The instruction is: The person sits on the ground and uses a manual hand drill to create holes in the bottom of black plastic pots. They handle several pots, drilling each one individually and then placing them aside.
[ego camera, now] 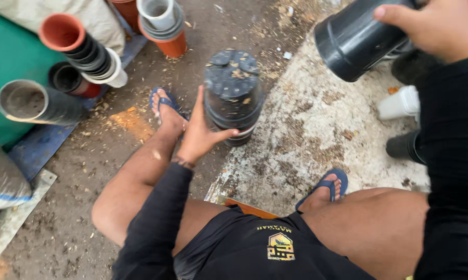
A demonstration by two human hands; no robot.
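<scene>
I'm bracing the upturned black pot stack (pixel 233 96), axis upright at frame centre, with my left hand (pixel 200 136), fingers spread open against its side; my right hand (pixel 438 26), upper right, is gripping a tilted black pot (pixel 356 39), well apart.

Head camera looks steeply down, close over the seated person's knees.

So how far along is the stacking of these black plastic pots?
Done: an upside-down stack of black plastic pots stands on the ground. In hand: left hand steadies it while right hand holds another black plastic pot. Left: loose white pot and dark pot nearby.
</scene>
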